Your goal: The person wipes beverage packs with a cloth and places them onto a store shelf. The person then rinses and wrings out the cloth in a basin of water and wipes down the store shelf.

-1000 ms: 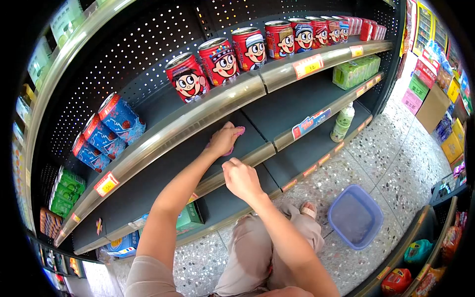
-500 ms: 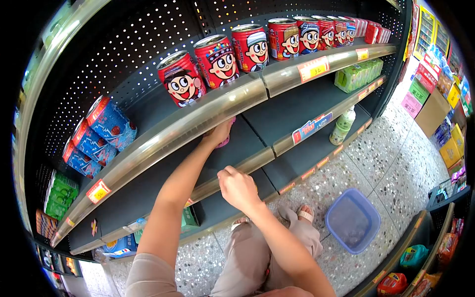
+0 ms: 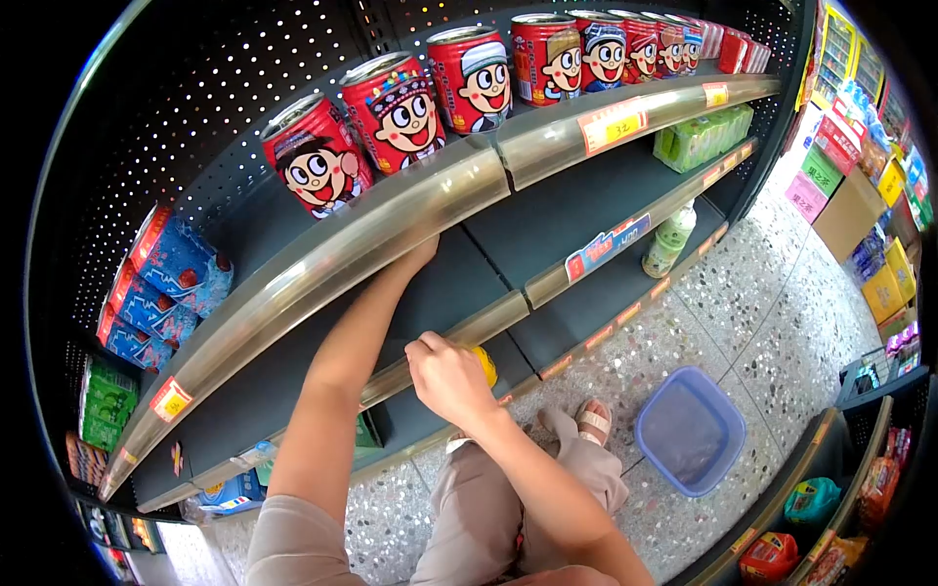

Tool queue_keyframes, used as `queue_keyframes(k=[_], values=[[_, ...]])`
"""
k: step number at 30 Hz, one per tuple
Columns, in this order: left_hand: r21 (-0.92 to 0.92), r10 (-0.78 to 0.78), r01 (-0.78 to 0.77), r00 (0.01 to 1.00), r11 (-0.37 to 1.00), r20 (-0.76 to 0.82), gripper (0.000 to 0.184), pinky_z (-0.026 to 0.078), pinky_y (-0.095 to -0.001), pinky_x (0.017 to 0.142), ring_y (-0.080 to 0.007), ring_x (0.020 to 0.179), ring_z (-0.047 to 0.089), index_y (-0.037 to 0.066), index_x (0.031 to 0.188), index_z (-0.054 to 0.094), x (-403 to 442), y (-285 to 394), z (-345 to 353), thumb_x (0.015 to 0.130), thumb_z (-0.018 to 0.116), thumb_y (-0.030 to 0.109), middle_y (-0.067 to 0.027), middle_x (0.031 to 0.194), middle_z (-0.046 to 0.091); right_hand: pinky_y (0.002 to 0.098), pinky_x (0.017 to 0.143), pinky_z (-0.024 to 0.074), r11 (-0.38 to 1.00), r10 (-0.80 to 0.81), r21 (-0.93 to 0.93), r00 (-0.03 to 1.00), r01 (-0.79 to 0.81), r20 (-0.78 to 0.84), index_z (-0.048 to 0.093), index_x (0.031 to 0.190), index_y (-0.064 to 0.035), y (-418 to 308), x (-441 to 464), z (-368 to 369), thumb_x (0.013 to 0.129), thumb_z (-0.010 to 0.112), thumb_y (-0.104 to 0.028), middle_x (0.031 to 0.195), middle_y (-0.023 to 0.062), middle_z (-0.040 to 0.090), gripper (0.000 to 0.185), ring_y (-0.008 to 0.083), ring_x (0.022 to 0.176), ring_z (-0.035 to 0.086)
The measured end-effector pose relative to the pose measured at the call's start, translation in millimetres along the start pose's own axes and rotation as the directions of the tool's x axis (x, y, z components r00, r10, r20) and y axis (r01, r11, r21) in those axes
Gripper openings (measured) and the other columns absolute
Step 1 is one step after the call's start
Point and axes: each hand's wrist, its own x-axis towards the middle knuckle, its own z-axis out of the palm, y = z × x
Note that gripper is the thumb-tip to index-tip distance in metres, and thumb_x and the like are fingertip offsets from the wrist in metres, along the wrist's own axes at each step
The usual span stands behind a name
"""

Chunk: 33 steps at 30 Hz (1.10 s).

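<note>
Shelf (image 3: 449,278), dark grey with a pale rounded front edge, middle one of three levels. Left hand (image 3: 426,249) stretched in over it, beneath the overhanging edge of the upper shelf (image 3: 391,227), only the wrist end in view. Fingers hidden there, so impossible to tell how far open or what, if anything, in grasp.

Right hand (image 3: 445,376) at the front edge of the middle shelf, back upward, fingers curled in a loose fist, well short of the left wrist. Just beside it, on the side away from the left forearm, a yellow thing (image 3: 486,366), partly covered; too little in view to tell what sort, or whether held or merely behind.

On the upper shelf, a row of red cans (image 3: 407,117) with cartoon faces, and blue cans (image 3: 181,262) farther left. At the far right of the middle shelf, a green pack (image 3: 702,140); on the level below, an upright bottle (image 3: 670,239). On the speckled floor (image 3: 762,303), right of the sandalled feet, a bluish-purple basin (image 3: 690,430).
</note>
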Motion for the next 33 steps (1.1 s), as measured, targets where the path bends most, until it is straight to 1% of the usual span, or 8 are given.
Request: queue_keyframes(k=[2, 5, 8, 15, 22, 26, 27, 33], values=[[-0.086, -0.105, 0.103, 0.994, 0.991, -0.016, 0.038, 0.036, -0.0537, 0.102, -0.0462, 0.121, 0.048, 0.004, 0.125, 0.057, -2, 9, 0, 0.097, 0.049, 0.029, -0.0268, 0.129, 0.053, 0.0437, 0.063, 0.0524, 1.0, 0.002, 0.005, 1.0, -0.002, -0.015, 0.06, 0.081, -0.0008, 1, -1, -1, 0.085, 0.058, -0.006, 0.081, 0.0144, 0.059, 0.007, 0.0355, 0.072, 0.064], [-0.108, -0.052, 0.061, 0.996, 0.992, 0.078, 0.039, 0.034, -0.0531, 0.105, -0.0449, 0.124, 0.046, 0.004, 0.127, 0.056, 4, -11, 17, 0.098, 0.049, 0.029, -0.0262, 0.134, 0.05, 0.0439, 0.063, 0.0525, 1.0, 0.0, 0.0, 1.0, 0.0, 0.004, 0.059, 0.081, -0.0007, 1, -1, -4, 0.085, 0.058, -0.006, 0.081, 0.0144, 0.059, 0.007, 0.0353, 0.072, 0.064], [0.042, -0.012, 0.017, 0.993, 0.999, -0.117, 0.039, 0.033, -0.052, 0.106, -0.0439, 0.125, 0.046, 0.005, 0.128, 0.055, 9, -35, 46, 0.098, 0.048, 0.028, -0.0257, 0.134, 0.05, 0.0415, 0.067, 0.0552, 0.999, -0.015, -0.032, 1.0, 0.015, 0.022, 0.057, 0.078, -0.0007, -2, -1, -5, 0.08, 0.057, -0.005, 0.082, 0.0151, 0.06, 0.004, 0.0329, 0.076, 0.066], [0.005, 0.041, -0.041, 0.996, 0.999, -0.074, 0.03, 0.039, -0.0468, 0.098, -0.0397, 0.116, 0.052, 0.008, 0.118, 0.063, 16, -63, 63, 0.095, 0.054, 0.025, -0.0217, 0.125, 0.056, 0.0428, 0.066, 0.0556, 0.999, 0.01, -0.048, 0.999, -0.008, 0.033, 0.058, 0.079, -0.0005, 3, 0, -3, 0.079, 0.057, -0.004, 0.082, 0.0161, 0.061, 0.003, 0.0339, 0.075, 0.067], [-0.091, 0.144, -0.138, 0.987, 0.986, 0.065, 0.021, 0.047, -0.0412, 0.088, -0.0351, 0.106, 0.059, 0.013, 0.107, 0.072, 6, -58, 47, 0.092, 0.06, 0.022, -0.0173, 0.114, 0.062, 0.0447, 0.065, 0.0546, 0.998, -0.004, -0.056, 0.999, 0.006, 0.039, 0.059, 0.079, -0.0008, 3, -1, 3, 0.082, 0.056, -0.006, 0.083, 0.0163, 0.061, 0.006, 0.0351, 0.074, 0.066], [-0.109, 0.063, -0.027, 0.936, 0.994, 0.345, 0.02, 0.048, -0.0405, 0.082, -0.0327, 0.095, 0.06, 0.016, 0.107, 0.072, -8, -5, -28, 0.091, 0.062, 0.021, -0.015, 0.098, 0.062, 0.0451, 0.067, 0.0552, 0.998, -0.002, -0.067, 0.999, 0.006, 0.051, 0.059, 0.079, -0.0006, 1, -2, 4, 0.082, 0.055, -0.006, 0.084, 0.0175, 0.061, 0.007, 0.0354, 0.077, 0.066], [-0.171, 0.176, -0.148, 0.97, 0.974, 0.166, 0.021, 0.047, -0.0405, 0.081, -0.0318, 0.091, 0.06, 0.016, 0.109, 0.072, -16, -20, -10, 0.092, 0.061, 0.02, -0.0137, 0.092, 0.059, 0.0458, 0.067, 0.0548, 0.998, -0.009, -0.063, 0.999, 0.012, 0.047, 0.059, 0.079, -0.0005, 0, -3, 3, 0.083, 0.055, -0.006, 0.082, 0.0176, 0.061, 0.008, 0.0362, 0.075, 0.066], [-0.226, 0.169, -0.092, 0.921, 0.97, 0.35, 0.024, 0.048, -0.0395, 0.078, -0.0307, 0.089, 0.061, 0.018, 0.113, 0.071, -36, -19, -27, 0.092, 0.061, 0.019, -0.0129, 0.093, 0.059, 0.0461, 0.065, 0.0539, 0.994, -0.008, -0.108, 0.999, 0.012, 0.036, 0.062, 0.081, -0.0011, 10, -7, 9, 0.085, 0.055, -0.007, 0.083, 0.0154, 0.061, 0.01, 0.0364, 0.073, 0.065]])
